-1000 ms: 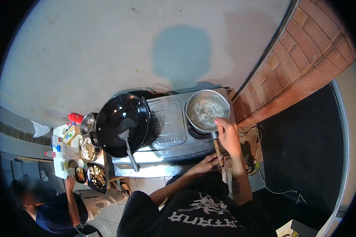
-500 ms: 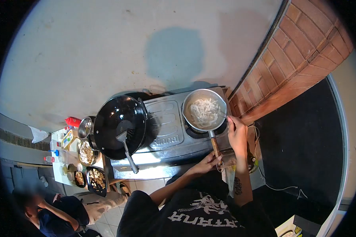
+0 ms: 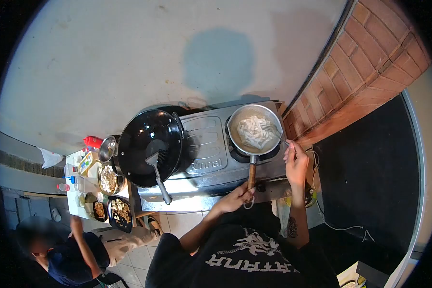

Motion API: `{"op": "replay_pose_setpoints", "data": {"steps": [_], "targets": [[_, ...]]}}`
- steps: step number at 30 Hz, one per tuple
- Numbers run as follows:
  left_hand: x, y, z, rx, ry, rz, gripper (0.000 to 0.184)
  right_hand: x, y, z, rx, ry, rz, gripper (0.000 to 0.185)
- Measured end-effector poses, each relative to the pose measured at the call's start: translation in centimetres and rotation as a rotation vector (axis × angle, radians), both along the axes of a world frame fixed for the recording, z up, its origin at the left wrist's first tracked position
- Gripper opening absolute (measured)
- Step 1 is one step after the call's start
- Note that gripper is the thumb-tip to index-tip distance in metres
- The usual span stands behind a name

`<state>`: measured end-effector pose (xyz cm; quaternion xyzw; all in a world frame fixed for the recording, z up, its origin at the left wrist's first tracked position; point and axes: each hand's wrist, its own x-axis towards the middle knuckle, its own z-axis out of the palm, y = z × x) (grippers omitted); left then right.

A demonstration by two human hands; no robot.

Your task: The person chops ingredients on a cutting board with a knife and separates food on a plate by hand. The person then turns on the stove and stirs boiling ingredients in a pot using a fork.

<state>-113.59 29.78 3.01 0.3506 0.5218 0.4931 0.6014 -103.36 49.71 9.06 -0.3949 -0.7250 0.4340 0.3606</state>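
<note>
A metal saucepan [image 3: 234, 126] sits on the right burner of the gas stove [image 3: 204, 139]. In it, pale noodle-like strips [image 3: 253, 132] lie in cloudy liquid. My left hand [image 3: 236, 198] is closed around the end of the pan's wooden handle [image 3: 252, 175]. To the pan's right, my right hand [image 3: 296, 161] pinches a fork [image 3: 276, 133], whose tines reach into the strips. A black wok [image 3: 134, 144] stands on the left side of the stove, with a grey-handled spatula [image 3: 158, 177] resting in it.
Left of the stove, a side table [image 3: 77, 204] bears a metal bowl [image 3: 109, 148], a pan of pale food [image 3: 111, 177], a black tray of food pieces [image 3: 120, 213] and a red bottle [image 3: 92, 141]. Another person [image 3: 74, 254] sits near it. A brick column [image 3: 350, 72] rises at right.
The fork has shifted within the strips, its tines now showing more plainly. My left hand sits lower on the handle, which has swung left. The other person's arm now reaches up toward the table.
</note>
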Motion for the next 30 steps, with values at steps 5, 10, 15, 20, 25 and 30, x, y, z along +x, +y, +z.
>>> {"op": "replay_pose_setpoints", "data": {"steps": [5, 10, 15, 20, 25, 30], "targets": [[-0.5, -1.7, 2.1, -0.113, 0.046, 0.177, 0.026, -1.2, 0.2, -0.4, 0.137, -0.017, 0.035, 0.023], [-0.5, -1.8, 3.3, -0.085, 0.19, 0.281, 0.028, -1.9, -0.4, -1.5, 0.075, -0.094, 0.148, 0.021], [-1.1, -2.3, 2.2, -0.068, -0.055, 0.419, 0.027, -0.2, -1.2, 0.2, 0.144, -0.108, 0.271, 0.018], [-2.1, -2.4, 2.9, -0.112, -0.084, 0.327, 0.025, 0.7, -0.2, 1.2, 0.164, -0.141, 0.168, 0.019], [-2.7, -2.1, 3.2, -0.247, -0.133, 0.46, 0.031, -1.1, 0.8, 0.0, 0.025, -0.024, 0.076, 0.023], [-3.7, -1.9, 3.3, -0.297, -0.047, 0.478, 0.038, -1.3, 0.2, -1.1, 0.103, -0.041, 0.224, 0.022]]}}
